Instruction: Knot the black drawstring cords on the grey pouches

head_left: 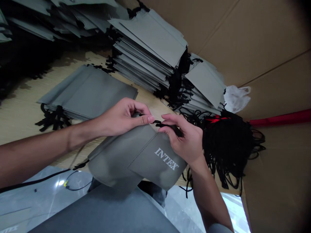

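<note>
left hand [121,117] pinching black cord [159,123] at grey INTEX pouch [138,155] mouth | right hand [186,137] fingers clamped on cord, pouch | near table [14,113] front edge

The single head-worn camera looks forward and steeply down from close above the person's two hands, left hand [121,117] and right hand [186,140], which meet just below the frame's centre over a grey pouch [136,158]. The view is rolled, so the wooden tabletop [17,113] slants from lower left towards upper right. Stacked grey pouches [150,51] fill the upper middle, and a cardboard wall [255,42] closes the right side.
</note>
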Available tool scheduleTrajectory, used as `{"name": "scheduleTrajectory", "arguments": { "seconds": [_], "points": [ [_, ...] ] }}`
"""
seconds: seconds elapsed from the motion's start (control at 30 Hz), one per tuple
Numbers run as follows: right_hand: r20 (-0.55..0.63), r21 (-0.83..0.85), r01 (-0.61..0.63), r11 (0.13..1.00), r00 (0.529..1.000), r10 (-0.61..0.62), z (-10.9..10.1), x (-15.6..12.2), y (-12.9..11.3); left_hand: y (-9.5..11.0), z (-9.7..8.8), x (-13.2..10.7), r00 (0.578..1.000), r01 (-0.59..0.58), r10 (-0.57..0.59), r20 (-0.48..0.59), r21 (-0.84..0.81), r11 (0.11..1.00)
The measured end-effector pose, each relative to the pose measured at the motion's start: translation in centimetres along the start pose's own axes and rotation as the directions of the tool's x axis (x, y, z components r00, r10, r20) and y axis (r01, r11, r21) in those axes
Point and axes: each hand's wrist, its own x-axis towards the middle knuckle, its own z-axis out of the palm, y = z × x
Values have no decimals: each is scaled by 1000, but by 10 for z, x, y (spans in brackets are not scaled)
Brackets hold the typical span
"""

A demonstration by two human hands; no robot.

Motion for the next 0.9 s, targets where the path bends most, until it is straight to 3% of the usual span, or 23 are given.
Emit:
{"name": "scheduleTrajectory", "arguments": {
  "seconds": [0.2,0.9],
  "points": [
    [21,-38,46,998,999,-46,-1,3,-2,2,0,-1,1000,15,-15,8,32,999],
    [117,58,-107,993,988,99,-3,2,0,5,1,-3,995,-98,96,18,198,975]
  ]
}}
